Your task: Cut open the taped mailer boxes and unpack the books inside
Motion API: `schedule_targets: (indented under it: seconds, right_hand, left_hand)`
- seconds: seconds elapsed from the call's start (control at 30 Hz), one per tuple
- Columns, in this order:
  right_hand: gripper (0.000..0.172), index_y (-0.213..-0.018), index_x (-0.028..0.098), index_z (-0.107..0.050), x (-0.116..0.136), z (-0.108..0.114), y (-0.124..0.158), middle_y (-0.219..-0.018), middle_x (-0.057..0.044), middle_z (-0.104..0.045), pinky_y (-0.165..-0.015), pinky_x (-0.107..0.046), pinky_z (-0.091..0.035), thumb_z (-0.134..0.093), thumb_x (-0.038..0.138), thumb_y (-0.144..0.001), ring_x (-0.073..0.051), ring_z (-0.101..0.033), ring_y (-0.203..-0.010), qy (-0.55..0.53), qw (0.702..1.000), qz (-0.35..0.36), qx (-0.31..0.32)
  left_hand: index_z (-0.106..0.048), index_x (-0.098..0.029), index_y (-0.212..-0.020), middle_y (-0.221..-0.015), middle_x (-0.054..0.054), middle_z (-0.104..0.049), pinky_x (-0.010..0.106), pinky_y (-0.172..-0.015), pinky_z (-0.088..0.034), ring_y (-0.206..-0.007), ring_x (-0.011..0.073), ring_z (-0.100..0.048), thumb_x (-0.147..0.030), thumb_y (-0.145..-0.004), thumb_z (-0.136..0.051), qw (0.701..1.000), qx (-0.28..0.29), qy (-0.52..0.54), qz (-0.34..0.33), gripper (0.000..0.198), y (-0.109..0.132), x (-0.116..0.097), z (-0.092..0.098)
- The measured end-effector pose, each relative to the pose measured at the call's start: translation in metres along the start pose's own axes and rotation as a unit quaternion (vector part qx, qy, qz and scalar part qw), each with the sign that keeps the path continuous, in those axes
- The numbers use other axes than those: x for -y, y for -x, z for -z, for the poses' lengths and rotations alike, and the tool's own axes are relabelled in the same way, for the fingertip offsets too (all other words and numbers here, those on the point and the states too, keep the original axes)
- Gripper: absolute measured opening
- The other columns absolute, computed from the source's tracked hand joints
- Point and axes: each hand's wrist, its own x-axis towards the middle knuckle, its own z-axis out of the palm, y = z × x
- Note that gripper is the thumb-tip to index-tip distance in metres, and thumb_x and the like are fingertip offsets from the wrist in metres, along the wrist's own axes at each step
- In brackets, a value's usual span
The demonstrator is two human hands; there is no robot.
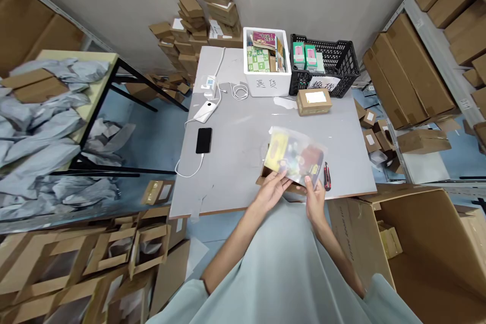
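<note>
Between my two hands, near the front edge of the grey table (235, 162), is a translucent plastic bag (294, 154) with yellow, dark and red contents. My left hand (271, 190) grips its lower left edge, thumb on top. At the lower right edge, my right hand (315, 197) pinches it, thumb also on top. Partly hidden under the bag lies an open brown cardboard box (261, 176). A red and black utility knife (327, 177) rests just right of my right hand.
Farther back stand a white bin (266, 83) of books, a black crate (341, 68) with green boxes, and a closed carton (314, 102). A black phone (204, 140), charging cable and power strip (205, 111) lie left. A large open carton (417, 243) stands at right.
</note>
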Motion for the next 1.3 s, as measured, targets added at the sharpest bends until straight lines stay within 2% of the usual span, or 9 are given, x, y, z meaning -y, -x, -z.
schedule_targets:
  seconds: [0.17,0.23,0.3,0.43,0.57,0.67,0.77,1.1,1.3]
  right_hand:
    - [0.057,-0.126,0.02,-0.076,0.001,-0.002,0.006,-0.127,-0.015,-0.084,-0.103,-0.044,-0.069,-0.085,0.065,-0.092,-0.031,-0.081,-0.118,0.019,0.995,0.029,0.092]
    - [0.068,-0.143,0.021,-0.069,0.012,0.005,0.001,-0.143,-0.019,-0.079,-0.109,-0.046,-0.067,-0.086,0.062,-0.092,-0.032,-0.078,-0.13,0.039,0.993,0.07,0.086]
    - [0.072,-0.153,0.021,-0.063,0.03,0.013,-0.001,-0.154,-0.022,-0.073,-0.112,-0.048,-0.065,-0.083,0.06,-0.096,-0.032,-0.075,-0.137,0.077,0.989,0.121,0.034]
    - [0.038,-0.136,0.025,-0.076,0.07,0.021,0.005,-0.138,-0.016,-0.08,-0.11,-0.05,-0.065,-0.071,0.05,-0.108,-0.03,-0.077,-0.127,0.166,0.96,0.224,-0.029]
    - [0.025,-0.123,0.028,-0.083,0.096,0.009,0.013,-0.119,-0.01,-0.085,-0.099,-0.044,-0.067,-0.066,0.042,-0.113,-0.027,-0.08,-0.114,0.234,0.933,0.27,0.046]
    - [0.029,-0.132,0.028,-0.082,0.099,0.0,0.01,-0.12,-0.009,-0.086,-0.095,-0.038,-0.067,-0.06,0.038,-0.115,-0.025,-0.08,-0.113,0.256,0.927,0.247,0.122]
    - [0.032,-0.135,0.026,-0.081,0.095,-0.003,0.004,-0.118,-0.008,-0.084,-0.086,-0.033,-0.064,-0.058,0.036,-0.114,-0.022,-0.079,-0.107,0.287,0.918,0.223,0.155]
    - [0.034,-0.127,0.023,-0.083,0.081,0.003,-0.008,-0.111,-0.008,-0.082,-0.086,-0.036,-0.056,-0.071,0.042,-0.101,-0.024,-0.068,-0.087,0.435,0.875,0.171,0.122]
    - [0.029,-0.101,0.024,-0.084,0.072,-0.001,-0.025,-0.087,-0.002,-0.08,-0.07,-0.031,-0.048,-0.072,0.049,-0.095,-0.019,-0.057,-0.067,0.392,0.906,0.081,0.14]
  left_hand:
    - [-0.078,-0.023,-0.124,-0.129,0.007,-0.085,0.039,-0.114,-0.064,-0.116,0.0217,-0.082,-0.024,-0.087,-0.096,0.998,-0.024,-0.012,-0.059,0.041,-0.011,-0.014,0.01]
    - [-0.078,-0.021,-0.121,-0.127,0.008,-0.085,0.038,-0.111,-0.065,-0.115,0.0224,-0.082,-0.026,-0.091,-0.093,0.997,-0.029,-0.036,-0.064,0.034,-0.016,-0.028,0.024]
    - [-0.078,-0.02,-0.118,-0.125,0.009,-0.086,0.039,-0.11,-0.065,-0.115,0.0237,-0.082,-0.027,-0.095,-0.089,0.995,-0.03,-0.066,-0.067,0.027,-0.019,-0.043,0.037]
    - [-0.078,-0.019,-0.113,-0.114,0.008,-0.086,0.04,-0.101,-0.068,-0.101,0.0234,-0.083,-0.032,-0.096,-0.09,0.993,-0.02,-0.105,-0.043,0.025,-0.019,-0.06,0.054]
    - [-0.077,-0.019,-0.106,-0.108,0.006,-0.085,0.037,-0.094,-0.068,-0.094,0.021,-0.082,-0.033,-0.089,-0.096,0.994,-0.014,-0.107,-0.021,0.028,-0.017,-0.061,0.057]
    - [-0.079,-0.019,-0.107,-0.109,0.007,-0.085,0.036,-0.092,-0.067,-0.095,0.0209,-0.081,-0.035,-0.087,-0.098,0.993,-0.003,-0.119,0.002,0.032,-0.015,-0.057,0.057]
    - [-0.079,-0.019,-0.103,-0.104,0.006,-0.084,0.034,-0.092,-0.067,-0.093,0.02,-0.08,-0.037,-0.085,-0.101,0.992,0.006,-0.126,0.017,0.034,-0.012,-0.055,0.058]
    - [-0.079,-0.019,-0.11,-0.11,0.009,-0.086,0.04,-0.099,-0.066,-0.099,0.0238,-0.082,-0.045,-0.081,-0.103,0.986,0.027,-0.164,0.017,0.046,-0.006,-0.055,0.064]
    - [-0.081,-0.019,-0.116,-0.114,0.011,-0.086,0.04,-0.098,-0.065,-0.105,0.0273,-0.082,-0.047,-0.084,-0.101,0.979,0.043,-0.194,0.04,0.047,-0.007,-0.057,0.055]
